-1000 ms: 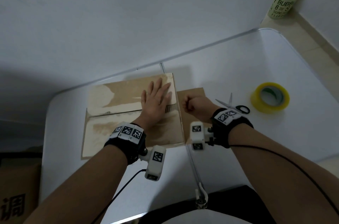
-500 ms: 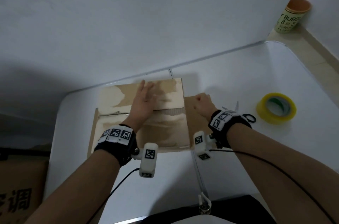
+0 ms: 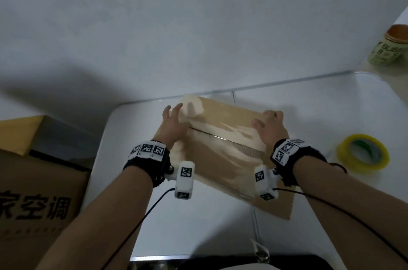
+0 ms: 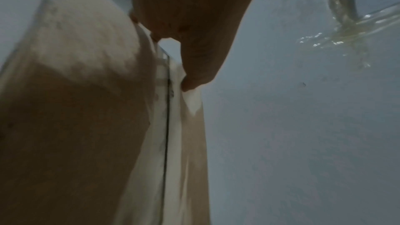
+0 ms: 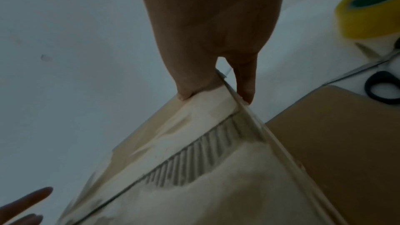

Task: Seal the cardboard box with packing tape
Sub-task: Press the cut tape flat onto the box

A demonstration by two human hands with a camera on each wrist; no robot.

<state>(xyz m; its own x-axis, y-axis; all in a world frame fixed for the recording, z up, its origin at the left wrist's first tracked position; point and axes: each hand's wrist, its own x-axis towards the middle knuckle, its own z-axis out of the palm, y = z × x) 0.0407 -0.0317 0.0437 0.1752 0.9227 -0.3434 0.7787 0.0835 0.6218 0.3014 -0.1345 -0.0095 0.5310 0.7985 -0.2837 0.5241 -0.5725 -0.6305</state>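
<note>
Cardboard box (image 3: pixel 223 150): laid on the white table (image 3: pixel 331 110), turned at an angle to the table edge; its top flaps are closed, with a dark seam running across the lid between the two hands and pale torn patches seen along it.
Left hand (image 3: pixel 172 128): placed at the box's left end; the fingers are spread and nearly straight, and in the left wrist view a fingertip (image 4: pixel 194 81) is pressed on the top edge beside the seam. Nothing is grasped.
Right hand (image 3: pixel 268 130): set at the box's right end; in the right wrist view the corner is caught between the thumb on the lid and a finger (image 5: pixel 244 85) down the side wall.
Loose cardboard sheet (image 3: pixel 284 203): lain flat under the right wrist, touching the box's right side.
Packing tape roll (image 3: pixel 362 154): a yellow roll, laid flat on the table well to the right of the box, untouched.
Scissors (image 5: pixel 381 88): black-handled, lain between the tape roll and the cardboard sheet.
Large carton (image 3: pixel 33 192): stood below the table's left side, printed with characters.
Green canister (image 3: pixel 388 48): stood on the floor by the wall, far right.
</note>
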